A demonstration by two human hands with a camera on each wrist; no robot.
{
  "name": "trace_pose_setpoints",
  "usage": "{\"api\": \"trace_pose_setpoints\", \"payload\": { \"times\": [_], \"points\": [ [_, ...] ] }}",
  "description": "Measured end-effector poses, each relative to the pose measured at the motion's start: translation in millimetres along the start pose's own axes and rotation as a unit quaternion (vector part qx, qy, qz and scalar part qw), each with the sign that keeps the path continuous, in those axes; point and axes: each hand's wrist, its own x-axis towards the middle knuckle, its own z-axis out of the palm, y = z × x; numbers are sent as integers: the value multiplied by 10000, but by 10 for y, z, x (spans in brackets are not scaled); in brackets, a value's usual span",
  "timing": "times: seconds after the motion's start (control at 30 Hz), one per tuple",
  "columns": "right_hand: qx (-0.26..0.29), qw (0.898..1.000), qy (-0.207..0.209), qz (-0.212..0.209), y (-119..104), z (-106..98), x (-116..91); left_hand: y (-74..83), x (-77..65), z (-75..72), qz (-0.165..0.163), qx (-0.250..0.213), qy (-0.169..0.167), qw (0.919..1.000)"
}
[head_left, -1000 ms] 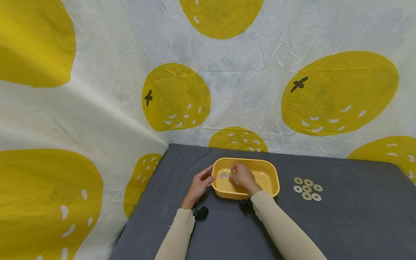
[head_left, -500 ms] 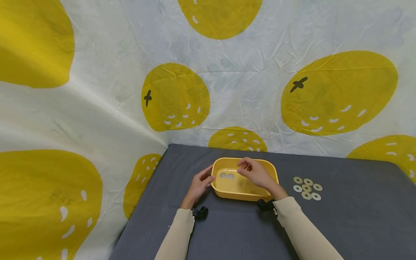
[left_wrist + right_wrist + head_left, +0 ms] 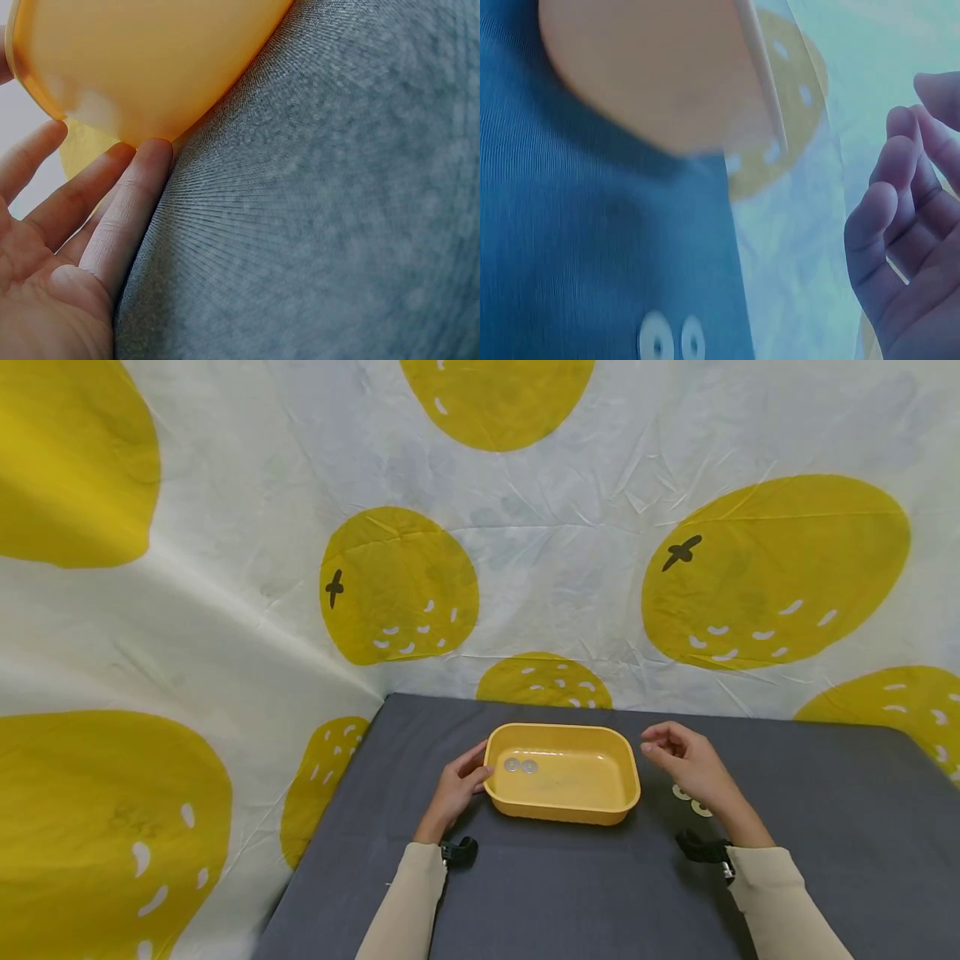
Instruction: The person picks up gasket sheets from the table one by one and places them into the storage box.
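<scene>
A yellow rectangular tray (image 3: 562, 811) stands on the dark cloth, with two flat metal washers (image 3: 529, 767) side by side in its left end. My left hand (image 3: 456, 787) holds the tray's left end, thumb over the rim and fingers against the outer wall. In the left wrist view those fingers (image 3: 124, 210) touch the tray's lower side. My right hand (image 3: 693, 768) hovers right of the tray, fingers loosely bent and holding nothing. Beneath it lie more washers (image 3: 701, 808), mostly hidden by the hand; two washers (image 3: 656, 337) show in the right wrist view.
Dark grey cloth (image 3: 555, 893) covers the table. A white curtain (image 3: 555, 577) with large yellow fruit prints hangs behind the table and along its left side.
My right hand has let go of a washer in the tray, beside the other one, and moved right, out over the loose washers. My left hand has stayed on the tray.
</scene>
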Motion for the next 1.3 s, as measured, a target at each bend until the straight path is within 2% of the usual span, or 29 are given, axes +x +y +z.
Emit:
{"api": "trace_pose_setpoints", "payload": {
  "times": [0.4, 0.73, 1.0, 1.3],
  "points": [
    [-488, 9950, 600, 628, 441, -444, -227, 13, 0, 0, -6, -74, -10, 10000],
    [-1279, 9850, 743, 893, 733, -604, -306, 7, -13, 4, -12, -63, -62, 10000],
    [-1854, 9748, 526, 1127, 925, -666, -327, 15, -5, 0, -7, -139, -60, 9999],
    [-2051, 9686, -32, 1406, 1042, -721, -351, 2, 7, 0, -91, -62, 0, 9999]
  ]
}}
